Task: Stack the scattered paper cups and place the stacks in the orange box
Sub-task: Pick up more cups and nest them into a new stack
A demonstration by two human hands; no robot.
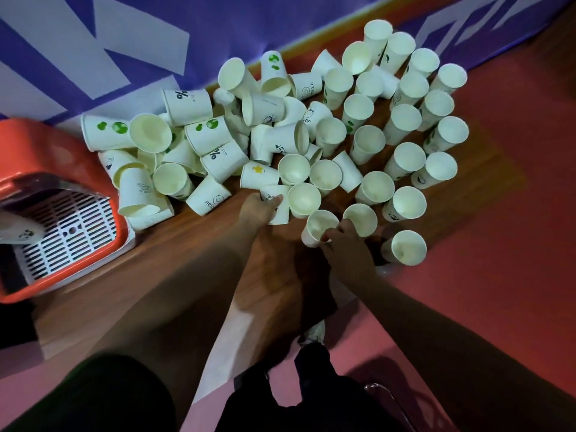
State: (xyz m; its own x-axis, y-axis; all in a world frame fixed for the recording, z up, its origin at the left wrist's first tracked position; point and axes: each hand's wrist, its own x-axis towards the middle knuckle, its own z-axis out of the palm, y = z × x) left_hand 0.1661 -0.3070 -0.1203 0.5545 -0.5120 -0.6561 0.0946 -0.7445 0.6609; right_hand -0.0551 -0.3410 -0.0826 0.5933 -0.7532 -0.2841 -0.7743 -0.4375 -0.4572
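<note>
Several white paper cups lie scattered on their sides in a pile (pixel 199 141) on the brown wooden table (pixel 149 294), and several upright cups and stacks (pixel 405 126) stand to the right. My left hand (pixel 258 210) grips a lying cup with a black print (pixel 277 204) at the pile's near edge. My right hand (pixel 341 241) holds an upright cup (pixel 318 226) by its side near the table's front edge. The orange box (pixel 62 151) sits at the left, with a white slotted insert (pixel 68 232) and one cup (pixel 18 229) inside.
A purple and white banner (pixel 124 42) hangs behind the table. The red floor (pixel 498 244) lies to the right, below the table's edge. My dark clothing and a shoe (pixel 314 333) show at the bottom of the view.
</note>
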